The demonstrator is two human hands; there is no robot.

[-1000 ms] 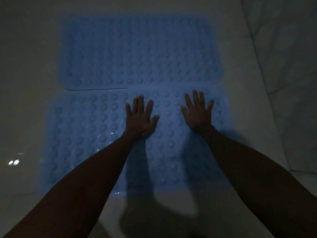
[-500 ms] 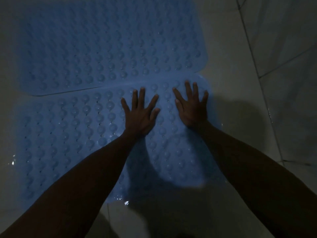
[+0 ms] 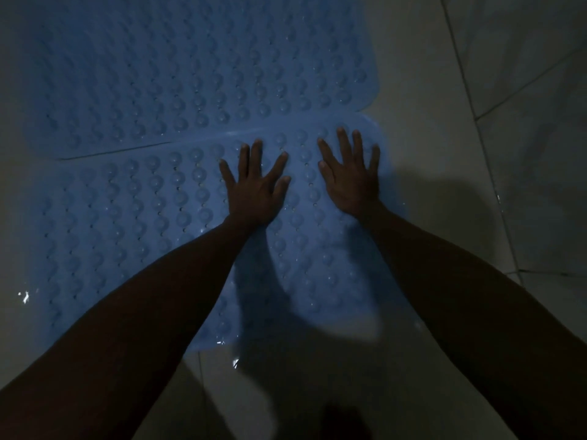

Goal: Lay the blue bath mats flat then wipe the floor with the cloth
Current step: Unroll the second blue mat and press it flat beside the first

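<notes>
Two blue bath mats with rows of round suction cups lie side by side on a pale tiled floor in dim light. The far mat [image 3: 197, 68] fills the upper left. The near mat [image 3: 127, 223] lies below it, and their long edges meet. My left hand [image 3: 254, 185] presses flat on the near mat with fingers spread. My right hand [image 3: 351, 176] presses flat beside it, close to the mat's right end. No cloth is in view.
Wet, glossy floor tiles [image 3: 444, 154] stretch to the right and in front of the mats, with grout lines at the right. Water glints at the near mat's front edge [image 3: 235, 362] and at the far left [image 3: 24, 296].
The view has moved closer and to the right over the mats. Both hands stay flat on the near mat and now sit nearer its right end.
</notes>
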